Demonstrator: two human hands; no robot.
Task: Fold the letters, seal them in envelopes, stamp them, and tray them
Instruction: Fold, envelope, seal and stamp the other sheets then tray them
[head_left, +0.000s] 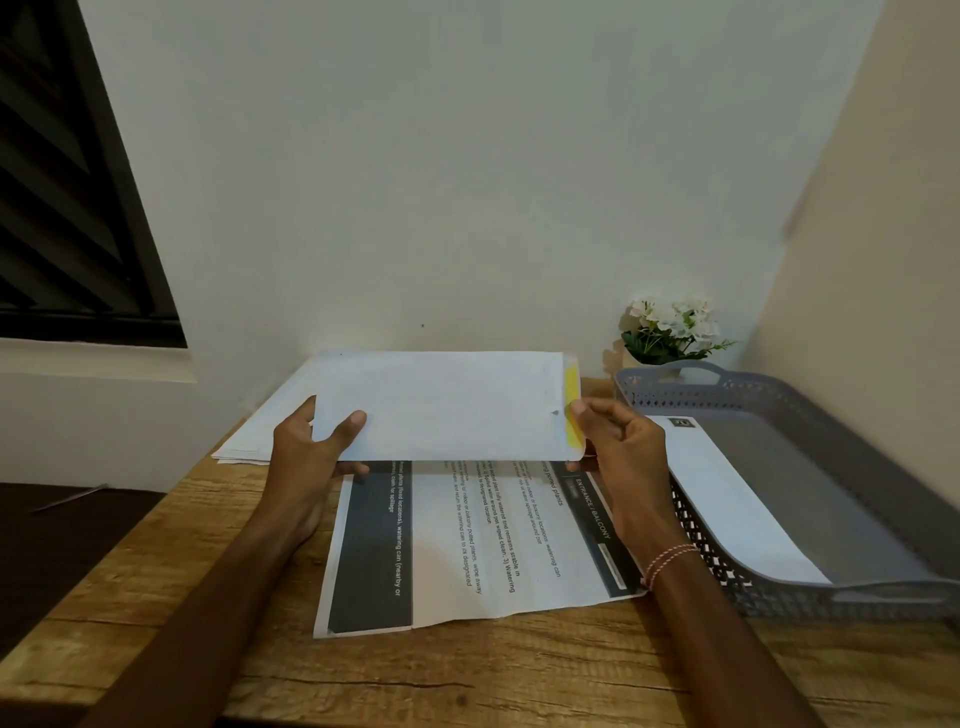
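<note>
A white envelope (447, 405) with a yellow adhesive strip (572, 405) along its right end is held up above the wooden table (467, 670). My left hand (311, 457) grips its left end, thumb on the front. At the strip end, my right hand (623, 447) pinches the flap edge. Below the envelope a printed letter (467, 545) lies flat on the table, creased, text facing up. A stack of white envelopes (260, 436) sits behind my left hand. The grey tray (841, 597) at the right holds one white envelope (737, 493).
A small pot of white flowers (670, 332) stands behind the tray against the wall. A dark window (67, 208) is at the upper left. The table's left edge drops to a dark surface (62, 530).
</note>
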